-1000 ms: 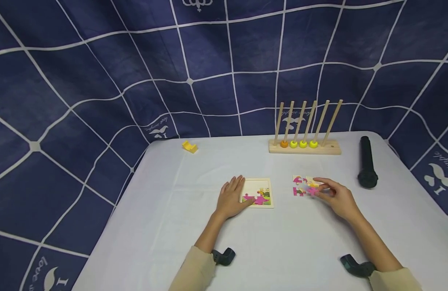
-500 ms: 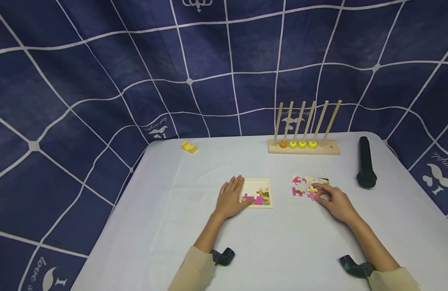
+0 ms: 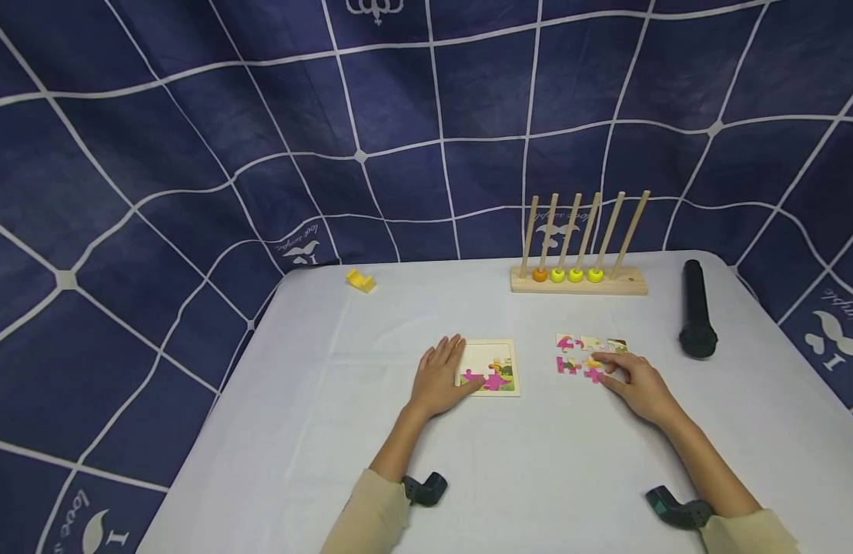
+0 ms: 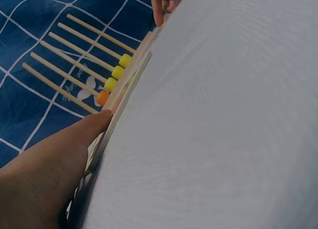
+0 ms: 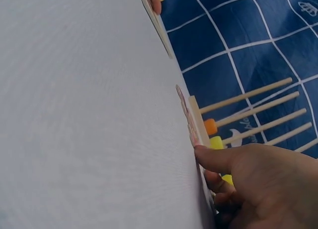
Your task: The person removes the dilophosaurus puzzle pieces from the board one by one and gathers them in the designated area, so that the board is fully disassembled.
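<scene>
A square wooden puzzle tray (image 3: 485,352) lies on the white table in the head view, with several pink, green and yellow pieces fitted along its lower and right side. My left hand (image 3: 438,378) lies with straight fingers along its left edge, the thumb across the lower part. To the right, loose jigsaw pieces (image 3: 568,365) lie in two rows. My right hand (image 3: 640,387) pinches a pink-and-yellow puzzle piece (image 3: 593,375) at the near row between thumb and index finger, and partly covers it. In the right wrist view the thumb (image 5: 216,158) touches the pieces, seen edge-on.
A wooden bead rack (image 3: 579,285) with upright pegs, one orange bead and several yellow ones stands at the back. A black microphone (image 3: 697,312) lies at the right. A small yellow block (image 3: 360,280) sits at the back left. Blue gridded cloth (image 3: 426,185) hangs behind.
My right hand has drawn slightly down and in, uncovering a piece in the far row. The piece at its fingertips has shifted slightly. My left hand stays on the tray.
</scene>
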### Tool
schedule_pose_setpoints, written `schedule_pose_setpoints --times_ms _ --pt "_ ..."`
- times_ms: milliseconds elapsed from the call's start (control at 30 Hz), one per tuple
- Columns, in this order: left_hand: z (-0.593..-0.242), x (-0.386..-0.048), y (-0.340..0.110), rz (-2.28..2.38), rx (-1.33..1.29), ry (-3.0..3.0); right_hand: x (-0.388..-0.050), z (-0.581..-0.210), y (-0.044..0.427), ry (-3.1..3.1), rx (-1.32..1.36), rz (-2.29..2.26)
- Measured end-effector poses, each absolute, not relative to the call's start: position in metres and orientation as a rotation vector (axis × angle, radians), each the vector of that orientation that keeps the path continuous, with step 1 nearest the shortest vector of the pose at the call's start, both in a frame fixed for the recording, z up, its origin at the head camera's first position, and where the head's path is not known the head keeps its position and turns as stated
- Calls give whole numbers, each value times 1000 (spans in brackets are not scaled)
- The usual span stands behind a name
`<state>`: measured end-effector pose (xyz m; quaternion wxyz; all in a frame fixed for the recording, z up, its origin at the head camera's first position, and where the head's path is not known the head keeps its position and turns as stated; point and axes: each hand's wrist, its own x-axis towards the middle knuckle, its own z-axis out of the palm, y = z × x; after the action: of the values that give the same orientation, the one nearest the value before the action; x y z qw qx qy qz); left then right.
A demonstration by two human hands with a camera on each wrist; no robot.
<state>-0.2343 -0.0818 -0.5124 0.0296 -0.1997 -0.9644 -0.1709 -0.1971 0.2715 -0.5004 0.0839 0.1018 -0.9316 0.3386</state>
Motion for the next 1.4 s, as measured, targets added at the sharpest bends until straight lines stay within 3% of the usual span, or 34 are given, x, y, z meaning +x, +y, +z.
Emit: schedule_pose_setpoints --times_ms 933,1400 --pt "-511 -233 -82 -544 -641 -2946 -195 -502 266 -2615 182 959" --pt "-504 -231 -63 -611 -446 -3012 -215 -489 188 -2507 453 1180"
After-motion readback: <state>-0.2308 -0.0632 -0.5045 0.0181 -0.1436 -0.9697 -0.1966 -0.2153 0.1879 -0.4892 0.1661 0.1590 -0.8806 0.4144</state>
